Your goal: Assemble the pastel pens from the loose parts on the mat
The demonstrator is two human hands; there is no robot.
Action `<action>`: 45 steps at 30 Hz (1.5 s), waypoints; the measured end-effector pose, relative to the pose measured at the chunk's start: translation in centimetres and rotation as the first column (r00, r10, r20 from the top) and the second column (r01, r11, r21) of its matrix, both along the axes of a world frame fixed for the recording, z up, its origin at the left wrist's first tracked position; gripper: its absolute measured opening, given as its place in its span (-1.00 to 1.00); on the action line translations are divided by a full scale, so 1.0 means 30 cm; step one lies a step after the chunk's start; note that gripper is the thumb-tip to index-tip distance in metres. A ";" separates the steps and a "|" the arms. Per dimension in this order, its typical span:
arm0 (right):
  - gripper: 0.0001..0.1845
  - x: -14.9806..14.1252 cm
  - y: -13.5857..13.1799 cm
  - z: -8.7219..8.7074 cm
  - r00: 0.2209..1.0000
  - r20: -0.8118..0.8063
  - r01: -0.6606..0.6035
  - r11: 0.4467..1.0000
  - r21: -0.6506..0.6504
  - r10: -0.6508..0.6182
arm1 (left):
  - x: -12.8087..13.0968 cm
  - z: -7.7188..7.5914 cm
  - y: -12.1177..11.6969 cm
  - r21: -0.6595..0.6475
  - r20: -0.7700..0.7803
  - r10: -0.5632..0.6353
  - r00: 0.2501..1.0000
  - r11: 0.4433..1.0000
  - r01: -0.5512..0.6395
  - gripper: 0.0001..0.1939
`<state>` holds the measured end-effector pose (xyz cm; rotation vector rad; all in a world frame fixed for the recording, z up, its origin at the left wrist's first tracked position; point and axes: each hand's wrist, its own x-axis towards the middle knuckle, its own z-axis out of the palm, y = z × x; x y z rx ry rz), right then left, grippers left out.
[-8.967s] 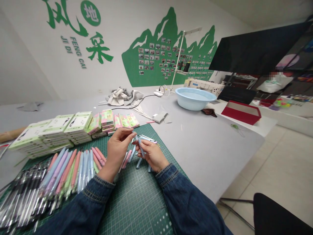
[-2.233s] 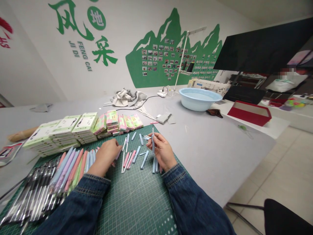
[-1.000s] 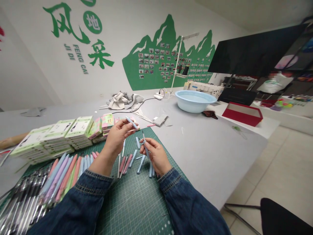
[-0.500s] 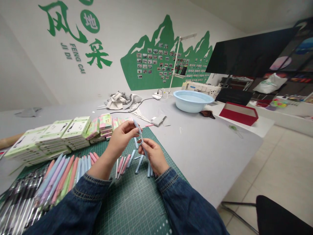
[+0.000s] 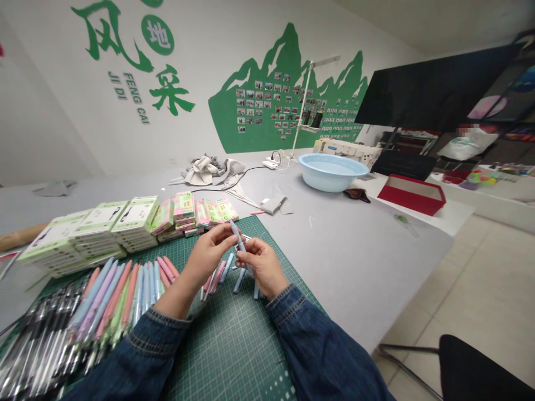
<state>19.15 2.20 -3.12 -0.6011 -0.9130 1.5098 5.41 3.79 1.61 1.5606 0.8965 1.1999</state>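
A light-blue pen (image 5: 238,236) is held at a slant above the cutting mat, its pointed end up. My left hand (image 5: 204,259) pinches its upper part between thumb and fingertips. Around its lower part are the closed fingers of my right hand (image 5: 267,268), which hide that end. Another thin white piece shows beside the right fingers; I cannot tell whether it is held. Beneath the hands lie loose pink pen parts (image 5: 217,277) and blue pen parts (image 5: 239,281). Left of my forearm, assembled-looking coloured pens (image 5: 125,295) lie in a row.
A green cutting mat (image 5: 234,351) covers the near table. Black-and-clear pens (image 5: 37,334) lie at left, behind them stacked white-green boxes (image 5: 100,217) and small pink-green boxes (image 5: 184,206). Farther off stand a blue basin (image 5: 332,175) and a red box (image 5: 412,195).
The two blue pen sections, with a thin gap between them before, now meet. Both hands have come closer together and slightly lower. The view has shifted slightly.
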 end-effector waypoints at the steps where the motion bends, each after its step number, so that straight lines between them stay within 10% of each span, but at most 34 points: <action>1: -0.74 -0.001 0.000 -0.001 1.000 -0.006 -0.022 1.000 -0.006 0.022 | -0.005 -0.002 -0.005 0.008 -0.004 -0.005 1.000 1.000 0.005 -0.78; 8: -0.78 -0.016 -0.009 0.005 0.980 0.014 -0.197 0.980 0.017 0.197 | -0.032 0.001 -0.022 -0.058 0.070 -0.095 0.993 0.993 0.099 -0.75; 14: -0.76 -0.020 -0.015 0.009 0.985 0.021 -0.172 0.985 -0.026 0.172 | -0.017 -0.008 -0.004 -0.035 0.142 0.139 0.980 0.990 -0.135 -0.80; 20: -0.76 -0.023 -0.021 0.012 0.969 -0.097 -0.236 0.970 -0.063 0.229 | -0.031 -0.023 -0.008 -0.259 0.249 0.062 0.967 0.966 0.005 -0.70; 45: -0.66 -0.040 -0.035 0.001 0.968 0.022 -0.245 0.963 -0.110 0.249 | -0.050 -0.056 -0.053 -0.334 0.419 0.134 0.898 0.942 0.015 -0.74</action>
